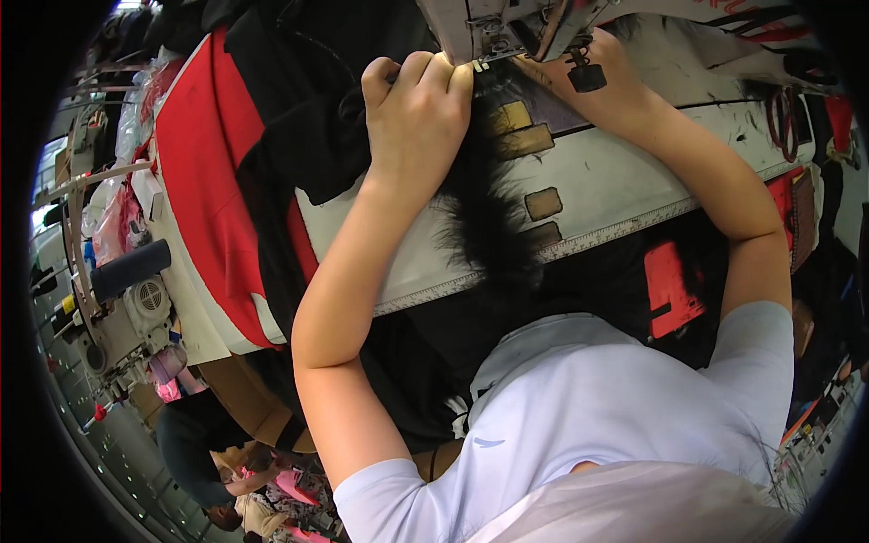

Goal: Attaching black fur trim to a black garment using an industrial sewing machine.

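My left hand is closed with its fingers curled onto black fabric, just left of the needle area of a sewing machine. A strip of black fur trim runs from under the machine head down past that hand, over the table's front edge. On the other side, my right hand reaches in behind the machine head. Its fingertips are largely hidden there, so what they touch does not show. A small light glows beside the needle area.
Red fabric lies under the black fabric at left. A ruler strip edges the white machine table. A red piece lies on dark cloth below. Red-handled scissors sit at right. Another person is at lower left.
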